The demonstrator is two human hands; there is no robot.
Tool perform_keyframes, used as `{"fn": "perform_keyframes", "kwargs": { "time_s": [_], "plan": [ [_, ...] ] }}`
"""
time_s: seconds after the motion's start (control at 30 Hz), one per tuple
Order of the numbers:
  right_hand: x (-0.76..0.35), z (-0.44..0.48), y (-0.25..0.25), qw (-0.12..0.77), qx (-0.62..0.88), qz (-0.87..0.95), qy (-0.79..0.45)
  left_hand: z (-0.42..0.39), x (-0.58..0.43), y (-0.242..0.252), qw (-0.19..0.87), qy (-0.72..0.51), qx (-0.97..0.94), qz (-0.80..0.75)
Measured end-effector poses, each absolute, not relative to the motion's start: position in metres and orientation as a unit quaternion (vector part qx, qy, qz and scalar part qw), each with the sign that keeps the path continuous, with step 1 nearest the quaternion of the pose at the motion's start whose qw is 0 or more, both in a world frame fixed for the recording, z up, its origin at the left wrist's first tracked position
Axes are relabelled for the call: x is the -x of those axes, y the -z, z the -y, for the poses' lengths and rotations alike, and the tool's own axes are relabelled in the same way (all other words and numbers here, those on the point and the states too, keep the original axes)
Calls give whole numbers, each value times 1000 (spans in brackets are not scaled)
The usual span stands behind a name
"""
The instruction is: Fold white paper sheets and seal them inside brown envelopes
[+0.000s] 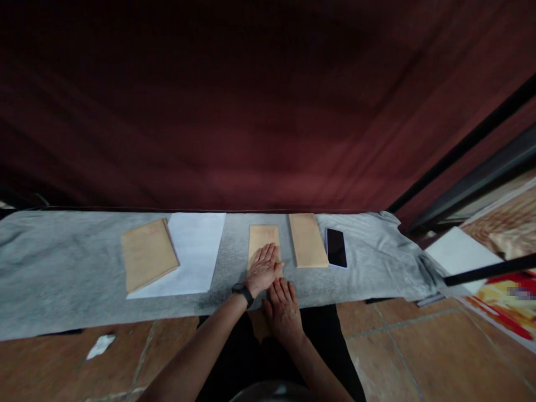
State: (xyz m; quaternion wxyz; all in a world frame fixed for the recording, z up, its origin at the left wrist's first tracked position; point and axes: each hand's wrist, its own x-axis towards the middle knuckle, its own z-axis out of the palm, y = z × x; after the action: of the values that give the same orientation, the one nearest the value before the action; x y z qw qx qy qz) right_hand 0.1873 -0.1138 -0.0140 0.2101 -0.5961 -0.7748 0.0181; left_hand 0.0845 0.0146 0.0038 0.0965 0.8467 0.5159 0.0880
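A brown paper envelope (263,237) lies on the grey cloth straight in front of me. My left hand (263,272), with a dark watch on its wrist, rests flat on the envelope, fingers stretched out. Just below and to its right, my right hand (285,311) lies with its fingers extended near the envelope's lower end. Both hands cover that lower end, so its edge is hidden. To the right sits what looks like a stack of brown envelopes (309,241).
Beside the stack lies a dark-screened phone (336,248). At left, a larger folded brown envelope (149,252) overlaps white paper sheets (196,251). A dark red curtain (251,139) hangs behind the cloth-covered bench (84,279). Black bars (464,137) stand at right.
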Motion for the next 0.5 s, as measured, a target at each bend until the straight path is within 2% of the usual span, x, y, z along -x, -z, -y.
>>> {"fn": "perform_keyframes", "kwargs": {
  "time_s": [0.13, 0.33, 0.5],
  "plan": [
    [-189, 116, 11, 215, 587, 781, -19, 13, -72, -6, 84, -101, -852, -507],
    [-194, 120, 8, 152, 548, 823, 3, 53, -48, -10, 41, -138, -875, -462],
    [-195, 119, 8, 144, 563, 814, 21, 74, -29, -8, 14, -124, -897, -425]
  ]
}}
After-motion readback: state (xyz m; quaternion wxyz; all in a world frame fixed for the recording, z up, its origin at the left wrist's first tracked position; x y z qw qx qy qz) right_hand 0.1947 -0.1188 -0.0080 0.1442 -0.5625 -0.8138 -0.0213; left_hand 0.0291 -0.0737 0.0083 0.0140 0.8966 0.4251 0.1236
